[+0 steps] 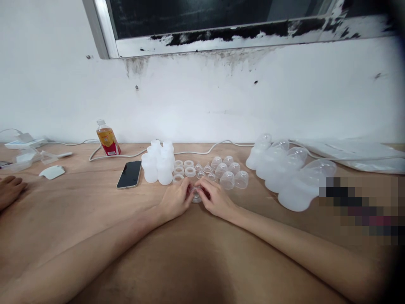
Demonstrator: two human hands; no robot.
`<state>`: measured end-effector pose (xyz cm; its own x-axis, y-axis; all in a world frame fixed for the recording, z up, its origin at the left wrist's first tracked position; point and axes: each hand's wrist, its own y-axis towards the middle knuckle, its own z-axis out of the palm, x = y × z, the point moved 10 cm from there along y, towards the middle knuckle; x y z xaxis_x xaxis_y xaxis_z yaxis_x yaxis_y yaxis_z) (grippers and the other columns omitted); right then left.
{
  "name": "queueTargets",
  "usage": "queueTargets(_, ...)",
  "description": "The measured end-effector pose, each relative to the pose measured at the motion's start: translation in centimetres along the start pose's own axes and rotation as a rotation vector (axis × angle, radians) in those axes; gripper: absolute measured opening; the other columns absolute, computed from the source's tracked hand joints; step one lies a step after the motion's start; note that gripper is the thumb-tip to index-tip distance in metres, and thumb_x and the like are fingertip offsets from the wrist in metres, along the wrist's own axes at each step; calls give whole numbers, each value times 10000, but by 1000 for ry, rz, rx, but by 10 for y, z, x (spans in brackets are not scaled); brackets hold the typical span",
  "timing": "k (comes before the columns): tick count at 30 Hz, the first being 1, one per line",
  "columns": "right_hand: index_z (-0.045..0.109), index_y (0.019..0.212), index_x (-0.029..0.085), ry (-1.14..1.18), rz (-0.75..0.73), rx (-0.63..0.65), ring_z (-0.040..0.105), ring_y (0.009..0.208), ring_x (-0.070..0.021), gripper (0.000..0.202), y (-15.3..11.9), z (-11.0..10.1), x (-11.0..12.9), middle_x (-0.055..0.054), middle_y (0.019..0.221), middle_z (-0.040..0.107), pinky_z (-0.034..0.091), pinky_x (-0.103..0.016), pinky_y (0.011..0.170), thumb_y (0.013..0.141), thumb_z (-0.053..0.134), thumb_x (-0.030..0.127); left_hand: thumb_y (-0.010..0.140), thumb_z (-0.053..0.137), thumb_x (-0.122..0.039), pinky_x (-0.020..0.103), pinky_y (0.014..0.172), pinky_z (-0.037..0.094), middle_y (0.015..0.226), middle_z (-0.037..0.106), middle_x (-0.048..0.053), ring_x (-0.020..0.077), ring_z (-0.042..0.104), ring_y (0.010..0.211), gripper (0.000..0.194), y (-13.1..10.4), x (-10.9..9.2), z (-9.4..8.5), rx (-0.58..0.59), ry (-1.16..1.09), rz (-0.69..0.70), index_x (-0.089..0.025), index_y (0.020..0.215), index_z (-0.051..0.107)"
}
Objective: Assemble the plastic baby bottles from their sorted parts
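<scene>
My left hand [177,197] and my right hand [218,199] meet over the middle of the table, fingers curled and pinching. Between them is a small clear bottle nipple with a ring around its base [196,197], partly covered by my fingers. Just beyond my hands lie several clear nipples [207,169]. To their left are several translucent collar rings [190,171], and to their right several clear dome caps [234,173]. A cluster of frosted white bottles [158,164] stands upright behind my left hand.
At right, several capped white bottles [291,185] form a slanting row. A phone [129,175] and a drink bottle [108,138] are at left. A white cable [199,152] runs along the wall. Another person's hand [11,190] rests at far left, near a white plastic piece [52,172].
</scene>
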<state>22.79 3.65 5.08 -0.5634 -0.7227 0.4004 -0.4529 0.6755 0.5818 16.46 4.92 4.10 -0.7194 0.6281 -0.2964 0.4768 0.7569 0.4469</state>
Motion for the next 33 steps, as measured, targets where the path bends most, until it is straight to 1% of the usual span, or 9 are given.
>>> queueTargets(4, 466, 842, 170, 0, 22, 3, 486, 747, -143, 115, 1, 1, -3, -43, 809, 516, 391, -265, 686, 811, 364, 127, 799, 382, -238, 245, 529, 343, 678, 530, 7, 137, 500, 598, 78, 0, 2, -1, -21, -18, -24, -175, 788, 428)
queueTargets(9, 466, 963, 166, -1, 20, 29, 493, 758, -146, 205, 2, 3, -2, -60, 882, 531, 394, -279, 706, 791, 369, 111, 802, 360, -222, 248, 571, 375, 690, 506, -1, 128, 487, 614, 65, -1, 12, -3, -86, -119, -72, -176, 806, 407)
queueTargets(11, 465, 970, 168, -7, 40, 27, 497, 742, -145, 225, 2, 3, -4, -57, 885, 543, 396, -279, 694, 775, 376, 99, 774, 385, -198, 246, 577, 381, 704, 506, -3, 126, 484, 620, 59, 0, 12, -1, -76, -150, -68, -179, 824, 411)
queueTargets(15, 472, 951, 162, 0, 78, 7, 499, 720, -140, 231, 1, 2, -10, -52, 856, 552, 397, -268, 678, 753, 382, 85, 721, 417, -166, 258, 596, 391, 737, 518, 1, 130, 490, 633, 159, 0, 11, 3, -26, -162, -56, -182, 879, 415)
queueTargets(24, 495, 900, 155, -16, 113, 2, 498, 676, -130, 234, 1, 2, -16, -35, 774, 555, 389, -248, 650, 719, 382, 60, 731, 415, -198, 276, 604, 402, 729, 514, 6, 138, 488, 642, 153, 0, 6, 5, 24, -138, -38, -176, 882, 425)
queueTargets(29, 517, 915, 153, -25, 142, 16, 500, 641, -126, 238, 0, 3, -20, -28, 744, 566, 394, -249, 635, 724, 395, 81, 717, 429, -178, 255, 581, 397, 733, 503, -2, 126, 480, 628, 152, 2, 8, 8, 9, -148, -26, -176, 869, 433)
queueTargets(33, 533, 988, 171, 32, 152, 26, 514, 664, -127, 292, 0, 4, -26, -36, 840, 591, 410, -255, 642, 729, 416, 105, 706, 444, -137, 225, 588, 400, 728, 502, -13, 105, 479, 622, 162, 3, 8, 7, -33, -235, 18, -180, 862, 439)
